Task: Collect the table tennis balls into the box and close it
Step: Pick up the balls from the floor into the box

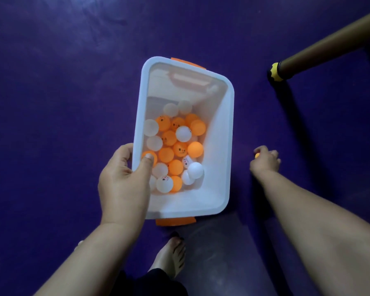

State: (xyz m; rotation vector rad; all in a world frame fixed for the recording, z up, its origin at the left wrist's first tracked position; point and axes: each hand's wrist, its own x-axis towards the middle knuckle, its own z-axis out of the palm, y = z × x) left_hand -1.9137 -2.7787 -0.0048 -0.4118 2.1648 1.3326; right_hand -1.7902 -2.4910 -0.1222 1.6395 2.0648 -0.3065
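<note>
Left hand (124, 178) grasps the box (219, 150) by its long left rim, at about 8 o'clock on the box: thumb hooked over the wall on the inside, fingers outside. The box is open-topped, with its long axis running roughly 12 to 6 and the far end skewed slightly toward 1. The pile of balls (181, 149), orange and white mixed, is bunched toward the near half. Right hand (265, 160) is down at the purple floor (51, 82), at 3 o'clock from the box and well apart from it. Its arm is extended, knuckles up, and its fingers are curled round a loose orange ball (257, 155), of which only a sliver shows at the fingertips. Key relation: the box mouth lies at 9 o'clock from that hand, so my read is lift, sweep left, drop over the right rim. The right hand is the only one free for it, since the left is busy steadying. No lid is in view, so closing isn't near. A table leg (329, 39) sits at 1 o'clock, out of the path.
</note>
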